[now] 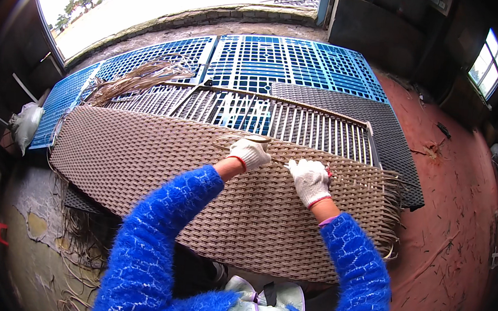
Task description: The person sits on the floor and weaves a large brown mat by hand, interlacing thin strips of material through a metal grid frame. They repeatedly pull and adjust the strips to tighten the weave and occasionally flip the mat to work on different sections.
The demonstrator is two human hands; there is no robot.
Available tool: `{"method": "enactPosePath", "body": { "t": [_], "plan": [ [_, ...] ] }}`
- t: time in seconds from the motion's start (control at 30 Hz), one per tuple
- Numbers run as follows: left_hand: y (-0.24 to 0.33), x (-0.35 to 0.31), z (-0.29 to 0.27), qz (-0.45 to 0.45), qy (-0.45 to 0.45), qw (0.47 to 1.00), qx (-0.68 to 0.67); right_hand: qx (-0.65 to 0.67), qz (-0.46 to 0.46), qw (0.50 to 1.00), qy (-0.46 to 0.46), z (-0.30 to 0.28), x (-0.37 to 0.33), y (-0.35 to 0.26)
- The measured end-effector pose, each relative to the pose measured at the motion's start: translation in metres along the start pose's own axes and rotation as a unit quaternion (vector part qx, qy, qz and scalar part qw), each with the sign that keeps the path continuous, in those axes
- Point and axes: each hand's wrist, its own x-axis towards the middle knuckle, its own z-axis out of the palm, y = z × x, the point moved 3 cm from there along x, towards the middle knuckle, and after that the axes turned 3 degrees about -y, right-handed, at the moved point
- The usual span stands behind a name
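A large woven panel (215, 211) of brown-grey flat wicker strips lies in front of me, loose ends sticking out at its right edge. My left hand (250, 154), in a white knit glove, is closed at the panel's far side on a looped wicker strip (259, 139). My right hand (310, 181), gloved the same way, is closed just above the weave, to the right of the left one. A pale tip shows by its fingers and a bit of red at its side; the rest of what it holds is hidden.
Beyond the panel lies a frame (315, 130) strung with pale strips, on blue plastic grid pallets (291, 59). A bundle of loose strips (144, 80) rests at the left. A dark woven panel (401, 150) lies at the right. A white bag (27, 123) is at far left.
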Motion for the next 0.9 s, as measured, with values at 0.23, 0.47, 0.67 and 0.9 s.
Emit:
{"method": "enactPosePath", "body": {
  "t": [0.23, 0.47, 0.67, 0.9],
  "plan": [
    [0.009, -0.002, -0.001, 0.000, -0.017, 1.000, 0.021, 0.009, -0.014, 1.000, 0.006, 0.002, 0.005, -0.002],
    [0.012, 0.004, -0.005, -0.016, -0.053, 0.998, 0.027, 0.028, -0.020, 0.999, 0.019, 0.009, 0.007, 0.004],
    [0.009, 0.007, 0.004, 0.009, -0.045, 0.998, 0.041, 0.025, -0.019, 0.999, 0.008, 0.001, 0.008, 0.003],
    [-0.004, 0.017, 0.025, 0.055, 0.004, 0.995, 0.084, 0.086, 0.027, 0.979, -0.185, -0.011, 0.020, 0.019]
  ]
}}
